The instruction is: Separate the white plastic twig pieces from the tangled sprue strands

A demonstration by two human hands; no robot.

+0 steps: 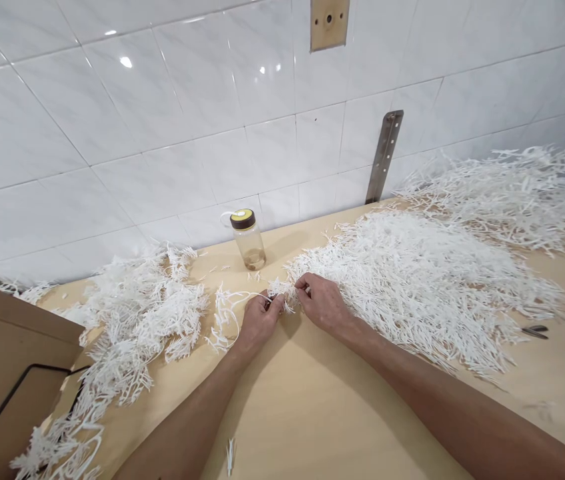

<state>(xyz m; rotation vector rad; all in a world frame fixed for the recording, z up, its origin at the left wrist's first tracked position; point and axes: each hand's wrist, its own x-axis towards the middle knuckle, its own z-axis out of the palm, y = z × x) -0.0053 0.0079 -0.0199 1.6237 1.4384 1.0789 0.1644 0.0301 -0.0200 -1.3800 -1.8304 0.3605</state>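
Note:
My left hand (pixel 258 320) is closed, with thumb and fingers pinching a thin white branched stem (pixel 227 313) that looks like plastic. Loops of that stem trail to the left, over the table. A tuft of small white sprigs (pixel 280 288) stands out between my two hands. At the right side of this tuft, my right hand (pixel 323 301) is closed in a pinch; what its fingertips hold is too small to make out. Just beyond my right hand spreads a wide heap of loose white sprigs (pixel 427 287).
A clear bottle (pixel 250 247) with a black and yellow lid stands behind my hands. Bushy white stems (pixel 147 320) lie at the left beside a cardboard box (pixel 7 360). More white branches (pixel 517 193) are piled far right. A metal bracket (pixel 385 157) leans against the tiled wall (pixel 187 160).

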